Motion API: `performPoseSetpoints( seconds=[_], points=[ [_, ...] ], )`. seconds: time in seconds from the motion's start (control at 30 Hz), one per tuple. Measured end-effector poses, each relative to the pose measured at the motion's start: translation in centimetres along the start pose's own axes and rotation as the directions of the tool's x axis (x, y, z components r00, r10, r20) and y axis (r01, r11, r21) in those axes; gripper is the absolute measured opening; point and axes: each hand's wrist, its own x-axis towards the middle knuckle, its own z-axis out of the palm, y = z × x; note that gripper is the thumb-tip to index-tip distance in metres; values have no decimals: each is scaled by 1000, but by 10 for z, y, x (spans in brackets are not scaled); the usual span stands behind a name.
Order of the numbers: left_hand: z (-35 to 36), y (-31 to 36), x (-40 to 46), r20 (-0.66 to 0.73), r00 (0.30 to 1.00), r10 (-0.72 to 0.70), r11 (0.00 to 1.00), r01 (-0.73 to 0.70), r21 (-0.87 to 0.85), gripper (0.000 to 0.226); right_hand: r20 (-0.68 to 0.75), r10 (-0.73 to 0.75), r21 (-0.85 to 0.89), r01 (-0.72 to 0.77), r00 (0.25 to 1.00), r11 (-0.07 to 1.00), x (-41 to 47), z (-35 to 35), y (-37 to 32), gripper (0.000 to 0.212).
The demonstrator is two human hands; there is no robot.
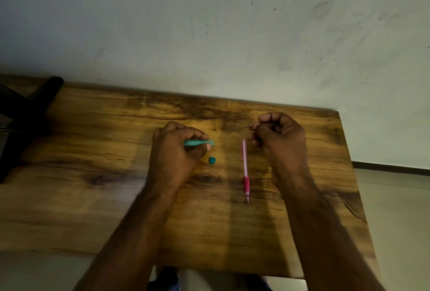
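Note:
My left hand [176,148] grips a flat teal case [200,143] lying sideways, its open end pointing right. A small teal cap [212,160] lies on the wooden table [93,151] just below that end. My right hand [278,137] pinches a thin dark lead [239,127] that sticks out to the left, above the table. Between the hands lies a pink mechanical pencil [245,169], lengthwise, with its tip toward me and a darker pink grip near the tip.
A black object [25,114] stands at the table's back left corner. The table's right edge [356,174] runs close to my right forearm. A marked pale wall [209,23] rises behind the table.

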Motion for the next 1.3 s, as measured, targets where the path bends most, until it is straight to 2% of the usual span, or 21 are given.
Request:
performPoseSetpoints(
  seconds=[0.1, 0.23, 0.33, 0.47, 0.57, 0.73, 0.83, 0.9, 1.03, 1.1, 1.3],
  points=[
    [7, 6, -3, -28, 999, -25, 993, 28, 116, 21, 25, -30, -10, 30, 999, 999, -1, 3, 0, 14],
    [13, 10, -3, -18, 998, -59, 983, 61, 175, 22, 56, -104, -81, 108, 993, 991, -3, 5, 0, 16],
    [12, 16, -1, -11, 998, -67, 988, 68, 137, 30, 86, -185, -149, 197, 979, 969, -5, 5, 1, 20],
    [6, 24, -1, 3, 1000, 30, 999, -30, 15, 36, 119, -257, -182, 276, 959, 944, -9, 6, -1, 24],
    [6, 23, -1, -1, 995, 98, 995, -98, -18, 29, 154, -265, -169, 290, 952, 942, -10, 8, -2, 25],
    [8, 20, 1, -25, 993, 112, 993, -113, -33, 14, 185, -270, -96, 291, 945, 952, -13, 11, -1, 27],
    [7, 21, 1, -46, 994, 97, 990, -101, -100, 12, 168, -237, 30, 235, 957, 972, -12, 11, -2, 22],
    [6, 23, 1, -67, 994, 89, 980, -100, -175, 12, 178, -149, 118, 129, 973, 985, -10, 8, -4, 20],
    [8, 25, 1, -63, 993, 95, 970, -107, -217, 11, 339, 50, 161, -111, 939, 981, -13, 4, -4, 14],
    [10, 26, 0, -55, 992, 113, 972, -122, -200, 14, 376, 70, 155, -138, 924, 978, -15, 6, -2, 10],
    [15, 33, -1, -48, 991, 123, 969, -130, -208, 18, 320, 53, 140, -103, 946, 985, -15, 6, -2, 7]
  ],
)
